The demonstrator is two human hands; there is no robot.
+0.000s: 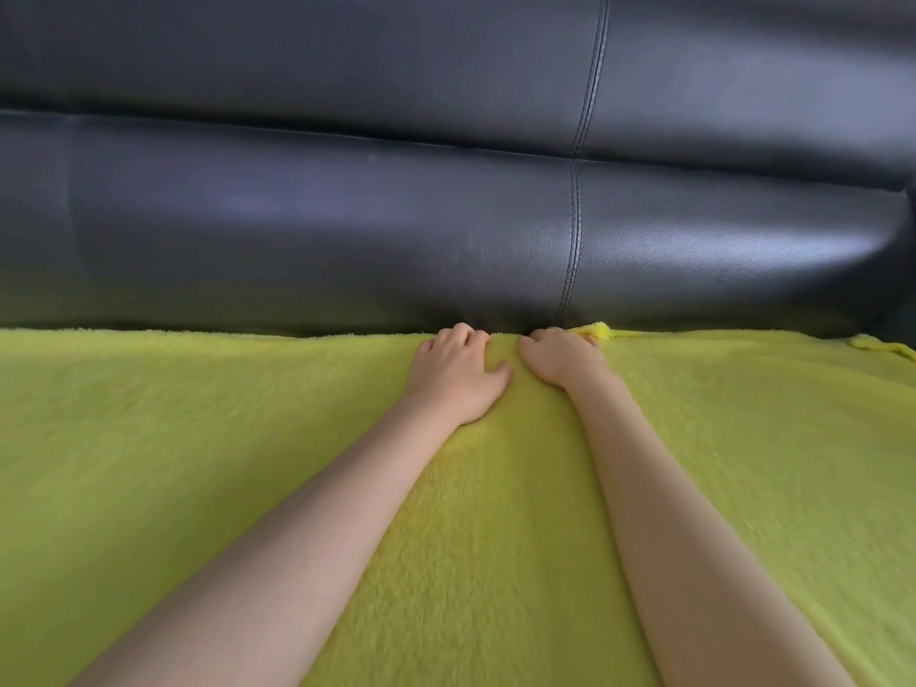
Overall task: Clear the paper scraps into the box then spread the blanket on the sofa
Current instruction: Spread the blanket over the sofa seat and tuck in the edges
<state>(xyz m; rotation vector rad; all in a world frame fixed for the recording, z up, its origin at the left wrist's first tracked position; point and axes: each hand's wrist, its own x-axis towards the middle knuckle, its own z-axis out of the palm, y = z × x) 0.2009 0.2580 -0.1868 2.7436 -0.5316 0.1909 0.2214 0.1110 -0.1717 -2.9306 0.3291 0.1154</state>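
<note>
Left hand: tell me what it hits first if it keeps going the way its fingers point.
The left hand lies on the green blanket, fingers at its far edge. Straight on, it would probably meet the sofa backrest first; any gap between them is hard to judge.

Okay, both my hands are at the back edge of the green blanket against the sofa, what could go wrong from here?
1. The blanket edge is bunched into a small lump beside your right hand; tucking may trap that fold.
2. Both hands, left hand included, work one middle spot, so pushing there could pull the far right edge, already rumpled, off the sofa backrest.
</note>
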